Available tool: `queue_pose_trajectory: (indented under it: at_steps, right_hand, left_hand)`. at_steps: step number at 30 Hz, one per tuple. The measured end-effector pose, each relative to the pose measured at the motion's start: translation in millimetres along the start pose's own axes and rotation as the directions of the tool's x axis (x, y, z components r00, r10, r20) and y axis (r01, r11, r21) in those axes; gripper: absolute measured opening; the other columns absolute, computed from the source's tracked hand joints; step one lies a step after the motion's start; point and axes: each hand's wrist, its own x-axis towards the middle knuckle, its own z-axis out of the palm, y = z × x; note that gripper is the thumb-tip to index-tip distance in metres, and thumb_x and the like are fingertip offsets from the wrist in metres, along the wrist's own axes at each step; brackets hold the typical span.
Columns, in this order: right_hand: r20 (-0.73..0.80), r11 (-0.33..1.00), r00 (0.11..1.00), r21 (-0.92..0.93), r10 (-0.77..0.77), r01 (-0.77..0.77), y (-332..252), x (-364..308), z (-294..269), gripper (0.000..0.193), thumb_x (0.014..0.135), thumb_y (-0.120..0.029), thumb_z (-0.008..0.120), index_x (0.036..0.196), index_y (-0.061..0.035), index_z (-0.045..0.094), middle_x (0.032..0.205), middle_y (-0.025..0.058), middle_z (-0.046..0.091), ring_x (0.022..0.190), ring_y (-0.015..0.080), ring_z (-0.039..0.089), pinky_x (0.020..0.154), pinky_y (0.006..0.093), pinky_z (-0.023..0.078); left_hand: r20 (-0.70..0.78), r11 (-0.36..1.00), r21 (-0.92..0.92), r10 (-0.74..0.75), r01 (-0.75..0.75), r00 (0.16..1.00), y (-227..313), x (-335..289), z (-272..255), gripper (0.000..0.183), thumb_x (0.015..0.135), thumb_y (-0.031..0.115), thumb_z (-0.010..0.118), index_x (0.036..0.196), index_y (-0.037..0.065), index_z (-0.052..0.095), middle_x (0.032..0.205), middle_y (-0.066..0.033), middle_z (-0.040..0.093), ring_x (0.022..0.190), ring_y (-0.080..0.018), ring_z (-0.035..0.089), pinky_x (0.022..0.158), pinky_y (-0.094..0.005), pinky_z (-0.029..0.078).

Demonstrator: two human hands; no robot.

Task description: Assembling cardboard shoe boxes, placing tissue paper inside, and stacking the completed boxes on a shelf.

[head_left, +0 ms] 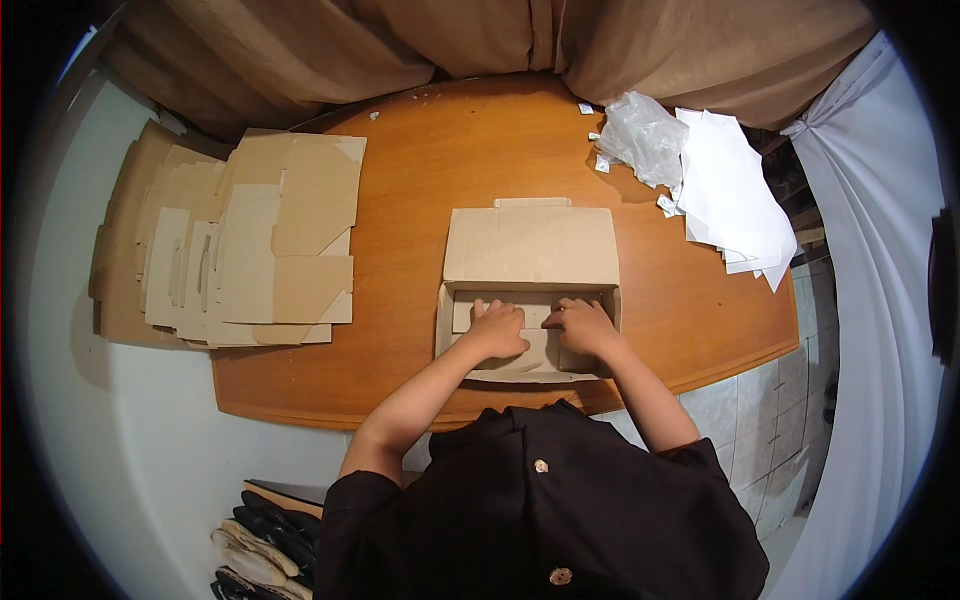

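The cardboard box (531, 248) looks light, creasable, best held by its ends; left grip (498, 329) and right grip (585, 326) half-curl inside, hold unclear.

No legible lettering, numbers or signs anywhere.

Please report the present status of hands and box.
Left hand and right hand inside cardboard box. Lid open. Flattened cardboard stack apart at left, not in the way.
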Motion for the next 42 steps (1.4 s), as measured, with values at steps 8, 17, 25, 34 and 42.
queue_pose_trajectory:
  at_steps: [8,17,25,34,42]
  right_hand:
    - [-0.127,0.938,0.986,-0.343,-0.107,0.058,0.1,-2.8,33.4,0.044,0.075,-0.017,0.061,0.119,-0.0179,0.055,0.116,0.0073,0.05,0.108,0.0253,0.05,0.094,0.0504,0.037]
    - [0.154,0.953,0.987,-0.29,-0.043,0.087,-12.1,-10.0,19.9,0.06,0.089,-0.028,0.046,0.143,-0.0284,0.021,0.151,0.0083,0.016,0.137,0.0261,0.022,0.104,0.0532,0.025]
    - [0.058,0.992,0.992,-0.037,-0.116,0.118,-8.6,-33.0,-13.1,0.05,0.091,-0.034,0.042,0.138,-0.0211,0.035,0.146,0.012,0.027,0.133,0.0283,0.03,0.105,0.0504,0.027]
    - [0.081,0.955,0.966,0.191,-0.245,0.226,-33.2,6.5,26.8,0.05,0.092,-0.035,0.04,0.139,-0.0205,0.033,0.147,0.0106,0.025,0.133,0.0275,0.029,0.103,0.0502,0.03]
    - [0.186,0.878,0.891,-0.175,-0.414,0.445,-79.5,56.6,51.3,0.059,0.094,-0.038,0.034,0.146,-0.0216,0.012,0.152,0.0021,0.009,0.14,0.0209,0.011,0.11,0.0532,0.011]
  left_hand:
    - [-0.209,0.969,0.221,0.154,-0.107,0.966,11.5,-8.3,-0.5,0.048,0.069,0.027,0.075,0.108,0.008,0.054,0.109,-0.0087,0.055,0.104,-0.0245,0.051,0.088,-0.0485,0.029]
    - [0.037,0.968,0.215,0.122,-0.127,0.992,-5.8,2.0,24.1,0.067,0.089,0.038,0.049,0.144,0.014,0.02,0.146,-0.0205,0.021,0.135,-0.0358,0.022,0.107,-0.0477,0.025]
    - [-0.081,0.912,-0.315,0.249,-0.262,0.965,-1.7,-46.9,-61.1,0.044,0.092,0.031,0.044,0.13,0.01,0.047,0.135,-0.0168,0.043,0.125,-0.0351,0.038,0.102,-0.0392,0.033]
    - [-0.822,0.962,0.103,0.225,-0.252,0.523,-56.4,-110.8,-5.0,0.05,0.079,0.031,0.061,0.122,0.009,0.052,0.126,-0.0147,0.05,0.117,-0.0339,0.046,0.099,-0.0441,0.034]
    - [-0.79,0.932,-0.175,0.06,-0.317,0.61,-62.2,-108.4,57.5,0.064,0.077,0.029,0.064,0.13,0.003,0.042,0.137,-0.025,0.036,0.127,-0.0405,0.035,0.102,-0.0428,0.032]
